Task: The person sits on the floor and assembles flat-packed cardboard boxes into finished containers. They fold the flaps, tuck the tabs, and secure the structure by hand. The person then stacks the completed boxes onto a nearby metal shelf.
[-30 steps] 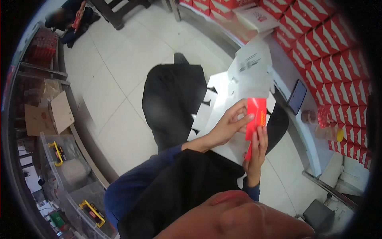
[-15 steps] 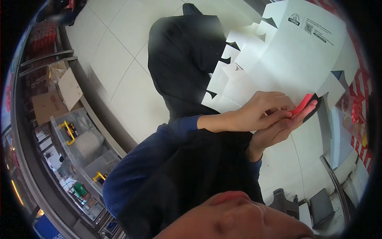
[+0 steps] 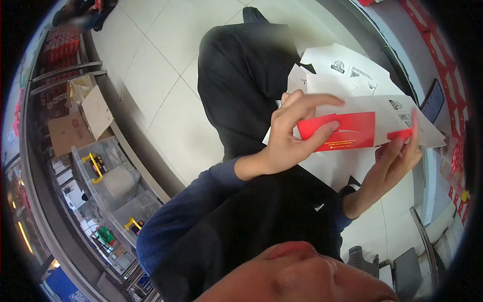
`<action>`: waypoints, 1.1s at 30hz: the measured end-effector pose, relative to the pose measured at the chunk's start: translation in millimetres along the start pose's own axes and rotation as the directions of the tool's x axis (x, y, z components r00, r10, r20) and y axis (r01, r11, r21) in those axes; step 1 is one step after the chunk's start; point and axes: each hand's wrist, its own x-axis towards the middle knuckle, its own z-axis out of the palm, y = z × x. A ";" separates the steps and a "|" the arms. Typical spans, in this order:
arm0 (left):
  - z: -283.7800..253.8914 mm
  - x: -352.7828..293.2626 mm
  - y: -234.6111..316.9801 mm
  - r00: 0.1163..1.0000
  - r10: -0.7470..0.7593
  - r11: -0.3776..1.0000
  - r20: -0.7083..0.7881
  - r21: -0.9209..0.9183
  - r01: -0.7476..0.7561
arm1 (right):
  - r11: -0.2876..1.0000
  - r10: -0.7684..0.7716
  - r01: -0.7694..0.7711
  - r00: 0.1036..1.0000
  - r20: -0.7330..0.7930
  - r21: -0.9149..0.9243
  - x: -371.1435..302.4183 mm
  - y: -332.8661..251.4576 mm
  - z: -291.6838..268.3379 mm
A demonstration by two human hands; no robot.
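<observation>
1. Far left: a seated person (image 3: 85,12), partly cut off by the rim, near a rack of red packets (image 3: 63,45).
2. Left side: I log an open brown cardboard box (image 3: 70,132), then clear plastic bins (image 3: 113,173) with yellow handles.
3. Centre-left: a black trouser leg (image 3: 236,85) above pale floor tiles (image 3: 156,83).
4. Left hand (image 3: 286,138): clamped on the red panel (image 3: 348,135), thumb flat on its face, index finger stretched out over white card.
5. The red panel sits over the lap, between the hands. I put its long axis nearly level, left to right, right end a touch higher. Small yellow print runs along its lower edge; a pale curve crosses above.
6. Behind it, the upper white sheet (image 3: 327,54) carries black print: emblem, square code, fine lines, all slanting down rightward. The lower white panel (image 3: 380,106) repeats emblem and code, its right end pointing down-right.
7. Right hand (image 3: 387,168): apart from the left, thumb touching a small red flap (image 3: 401,134), index finger raised. Whether it pinches, I cannot tell.
8. Far right: a dark phone (image 3: 433,103), then red-and-white boxes (image 3: 448,75).
</observation>
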 end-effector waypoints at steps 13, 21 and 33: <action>-2.5 12.5 10.0 0.934 0.352 0.763 -0.056 -0.561 -0.321 | 0.978 -0.175 0.200 0.667 0.725 0.052 -11.6 -31.4 -44.8; 9.0 31.0 6.2 0.935 0.122 0.976 -0.334 -0.130 -0.173 | 0.976 -0.220 0.199 0.899 0.378 0.092 -6.9 6.6 -71.1; -39.9 30.3 -12.6 0.767 0.084 0.995 0.636 -0.012 -0.099 | 0.971 -0.130 0.107 0.987 0.095 0.213 0.8 24.3 -5.3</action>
